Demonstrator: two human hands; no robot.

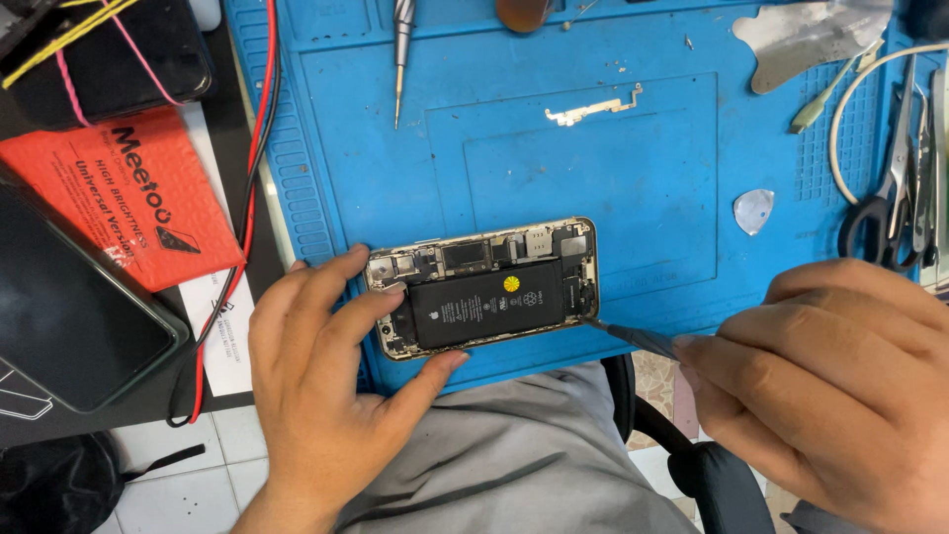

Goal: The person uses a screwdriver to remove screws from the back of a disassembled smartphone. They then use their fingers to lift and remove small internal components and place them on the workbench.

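Observation:
An opened phone lies on the near edge of a blue work mat, its black battery and circuit boards showing. My left hand grips the phone's left end, fingers over the top edge and thumb under the bottom edge. My right hand pinches a thin dark tool, probably tweezers, whose tip touches the phone's lower right corner.
On the mat lie a small metal bracket, a screwdriver, a clear pick, a metal sheet and scissors. An orange padded pouch, a dark phone and red and black wires sit at left.

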